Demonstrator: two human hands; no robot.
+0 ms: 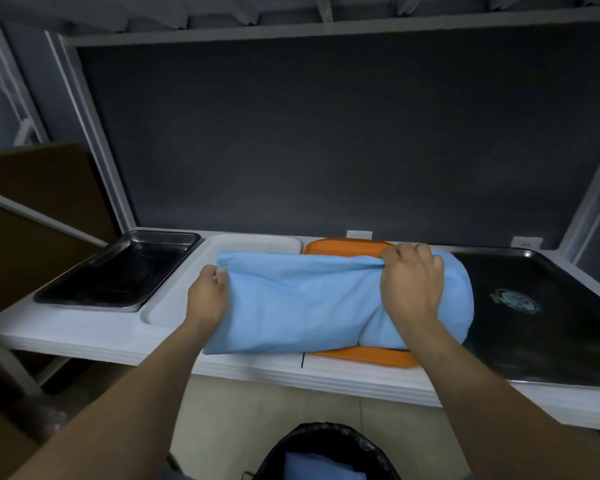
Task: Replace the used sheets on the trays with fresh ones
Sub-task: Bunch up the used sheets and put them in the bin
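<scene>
Here, your left hand (207,293) and right hand (411,284) pinch the blue sheet (302,303) over the orange tray (343,247). A discarded sheet (309,467) lies in the bin (312,429); the dark tray (541,334) looks unlined.

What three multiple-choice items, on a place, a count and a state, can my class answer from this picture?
1. Where is the orange tray? A. between the white tray and the large dark tray; B. at the far left; C. on the floor.
2. How many trays stand on the table? A. two; B. four; C. six.
3. How is the blue sheet held? A. by both hands; B. by one; C. by neither.
Key: A, it shows between those two; B, steel tray, white, orange, dark; A, left hand and right hand both grip it.
</scene>
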